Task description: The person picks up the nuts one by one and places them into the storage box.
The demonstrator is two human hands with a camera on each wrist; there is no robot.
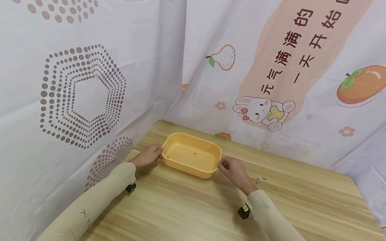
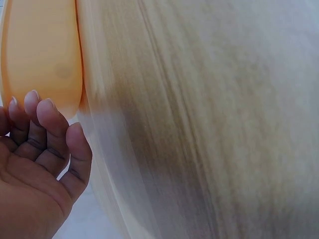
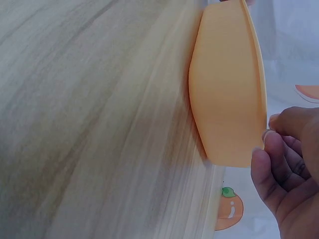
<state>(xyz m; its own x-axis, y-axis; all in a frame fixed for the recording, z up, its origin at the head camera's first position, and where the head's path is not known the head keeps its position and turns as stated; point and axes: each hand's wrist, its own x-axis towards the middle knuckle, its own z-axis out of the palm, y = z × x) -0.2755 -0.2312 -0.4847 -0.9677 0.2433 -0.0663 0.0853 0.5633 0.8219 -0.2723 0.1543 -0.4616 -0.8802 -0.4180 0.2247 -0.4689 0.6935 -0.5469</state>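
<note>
The worktop (image 1: 184, 215) is bearing a tub (image 1: 186, 168) pinched between left grip (image 1: 148, 156) and right grip (image 1: 235, 171), apparently being positioned, next needing even handling.

Yellow-orange basin (image 1: 180, 154), streaked tan table (image 1: 171, 214), dotted white curtain (image 1: 88, 98)

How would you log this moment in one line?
left hand: grips yellow tray, left end | right hand: grips right end | tray: on wooden table, small bits inside | loose pieces: on table, right of tray
</note>
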